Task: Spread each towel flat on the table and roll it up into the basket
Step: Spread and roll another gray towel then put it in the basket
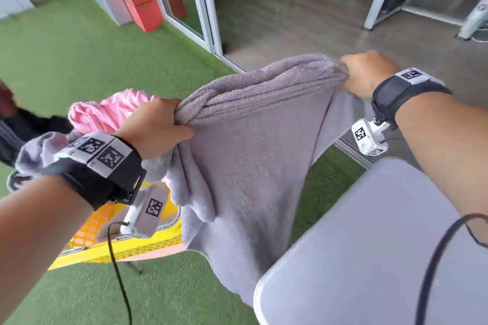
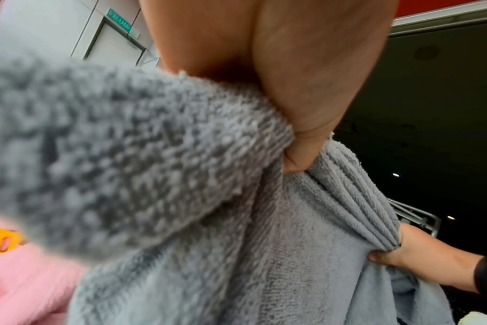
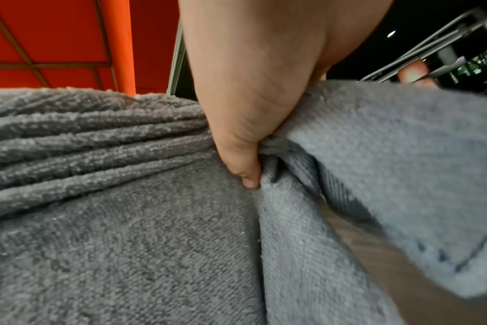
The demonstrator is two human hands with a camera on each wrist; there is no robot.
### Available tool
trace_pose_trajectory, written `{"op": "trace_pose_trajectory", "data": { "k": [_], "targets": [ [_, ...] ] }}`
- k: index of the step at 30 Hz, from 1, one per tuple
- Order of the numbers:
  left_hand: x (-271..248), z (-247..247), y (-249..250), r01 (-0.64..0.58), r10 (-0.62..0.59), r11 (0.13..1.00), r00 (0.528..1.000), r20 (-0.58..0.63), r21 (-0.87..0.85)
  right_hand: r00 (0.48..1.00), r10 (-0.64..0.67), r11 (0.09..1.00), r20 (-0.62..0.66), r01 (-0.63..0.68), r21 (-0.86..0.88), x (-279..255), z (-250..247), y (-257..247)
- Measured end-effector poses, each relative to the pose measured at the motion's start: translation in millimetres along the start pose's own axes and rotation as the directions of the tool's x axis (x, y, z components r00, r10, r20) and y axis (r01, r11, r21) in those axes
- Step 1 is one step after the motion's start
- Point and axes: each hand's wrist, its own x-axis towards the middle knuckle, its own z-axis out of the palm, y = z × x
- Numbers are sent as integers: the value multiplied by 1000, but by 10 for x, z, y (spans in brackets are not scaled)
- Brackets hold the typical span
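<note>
both the left hand (image 1: 155,124) and the right hand (image 1: 367,74) clutch the bunched top edge of a fluffy grey towel (image 1: 250,166). it hangs between a yellow perforated plastic basket (image 1: 148,245) and a pale grey table (image 1: 369,245).

- Bare forearms, no sleeves: a wide black strap (image 1: 105,179) circles the left wrist, topped by a white band printed with black square code markers.
- A small white camera box (image 1: 148,212) with its own code marker hangs under that strap, trailing a thin black cable (image 1: 118,272).
- The right wrist wears a matching black strap (image 1: 396,95) and white marked box (image 1: 368,137); a thicker dark cable (image 1: 438,258) loops by the forearm.
</note>
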Motion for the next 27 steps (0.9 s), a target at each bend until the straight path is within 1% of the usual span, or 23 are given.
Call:
{"op": "trace_pose_trajectory", "data": {
  "k": [3, 6, 9, 14, 17, 20, 24, 27],
  "targets": [
    [64, 62, 98, -28, 27, 998, 999, -20, -54, 999, 21, 1000, -26, -21, -20, 98, 63, 219],
    [116, 114, 231, -60, 60, 993, 998, -6, -100, 998, 32, 999, -47, -33, -27, 209, 136, 409],
    [135, 155, 365, -58, 59, 988, 998, 7, -141, 995, 62, 996, -74, -67, -59, 294, 206, 597],
    [109, 284, 671, -66, 73, 986, 997, 38, -153, 995, 80, 990, -64, -87, -112, 272, 257, 911],
    [92, 357, 855, -48, 65, 981, 994, 85, -189, 991, 115, 984, -62, -122, -126, 161, 267, 1094],
    [26, 399, 1024, -48, 75, 978, 990, 123, -205, 989, 147, 978, -28, -150, -147, -51, 263, 1245],
    [-235, 498, 1287, -114, 149, 971, 975, 164, -208, 983, 183, 970, 18, -177, -168, -401, 309, 1426],
    [-492, 632, 1451, -103, 198, 938, 943, 266, -332, 976, 208, 955, 59, -190, -228, -699, 336, 1574]
  ]
}}
